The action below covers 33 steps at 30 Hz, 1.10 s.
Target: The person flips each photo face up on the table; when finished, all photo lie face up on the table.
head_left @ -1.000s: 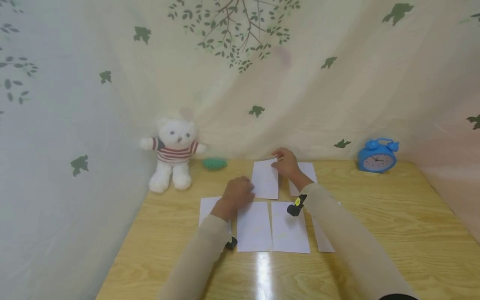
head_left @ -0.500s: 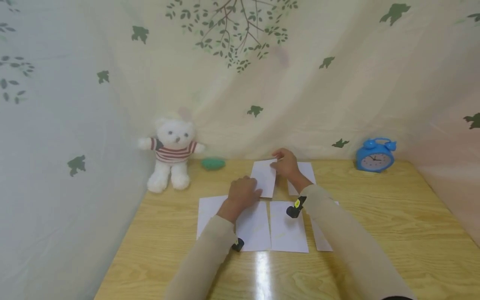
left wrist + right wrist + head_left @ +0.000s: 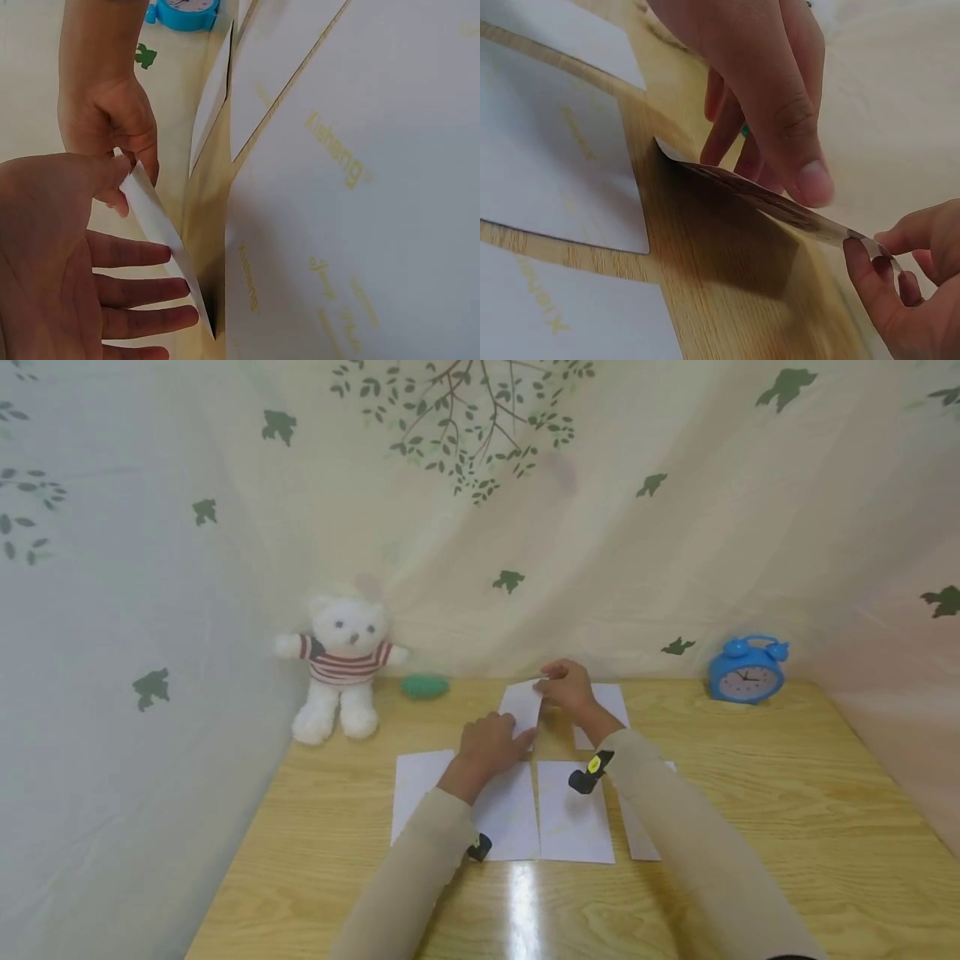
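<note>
A photo (image 3: 521,703), white-backed with a dark picture on its underside, stands tilted at the back middle of the table, its right side raised. My right hand (image 3: 567,687) pinches its far right corner between thumb and fingers, as the right wrist view shows at the lower right hand (image 3: 922,281). My left hand (image 3: 489,747) lies over its near left part; in the left wrist view its fingers (image 3: 142,289) are spread and nearly straight, tips against the photo's back. In the right wrist view the printed underside (image 3: 757,196) faces the wood.
Several white-backed sheets lie in a near row, among them one at the middle right (image 3: 576,818) and one at the left (image 3: 420,785). Another (image 3: 611,710) lies behind the right wrist. A teddy bear (image 3: 347,668), a green oval object (image 3: 424,686) and a blue alarm clock (image 3: 747,670) stand along the back.
My left hand has moved right over the photo. The right hand has kept its pinch while the photo's right side has risen and tilted leftward.
</note>
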{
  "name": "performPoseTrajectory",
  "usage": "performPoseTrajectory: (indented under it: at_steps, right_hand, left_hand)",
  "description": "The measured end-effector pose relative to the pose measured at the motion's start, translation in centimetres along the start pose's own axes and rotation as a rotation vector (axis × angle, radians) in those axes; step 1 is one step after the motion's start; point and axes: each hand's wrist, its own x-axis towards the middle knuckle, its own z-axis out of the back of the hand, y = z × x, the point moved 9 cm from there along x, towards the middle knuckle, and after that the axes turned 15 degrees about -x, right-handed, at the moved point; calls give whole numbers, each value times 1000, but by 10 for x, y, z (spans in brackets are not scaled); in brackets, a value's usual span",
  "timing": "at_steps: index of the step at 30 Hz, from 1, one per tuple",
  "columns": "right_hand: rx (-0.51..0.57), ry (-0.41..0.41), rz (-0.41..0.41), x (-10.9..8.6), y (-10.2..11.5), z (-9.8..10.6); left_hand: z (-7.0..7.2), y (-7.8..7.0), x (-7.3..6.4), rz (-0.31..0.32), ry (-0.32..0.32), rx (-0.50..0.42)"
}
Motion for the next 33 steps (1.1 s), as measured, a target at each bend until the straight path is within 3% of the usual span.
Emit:
performPoseTrajectory:
  at_steps: [5, 15, 20, 25, 28, 33]
  right_hand:
    - [90, 16, -41, -2, 1, -2]
    - [137, 33, -52, -6, 8, -2]
    - [152, 51, -65, -8, 9, -4]
    - [244, 75, -98, -9, 5, -9]
    - [282, 128, -104, -10, 4, -15]
    - [242, 244, -100, -14, 1, -27]
  left_hand:
    - [4, -2, 0, -6, -4, -30]
    - [22, -7, -2, -9, -66, -162]
    - [28, -7, -4, -4, -93, -166]
    - [32, -4, -4, -16, -121, -200]
    - [36, -3, -4, -21, -134, -227]
    - [43, 1, -3, -11, -130, -275]
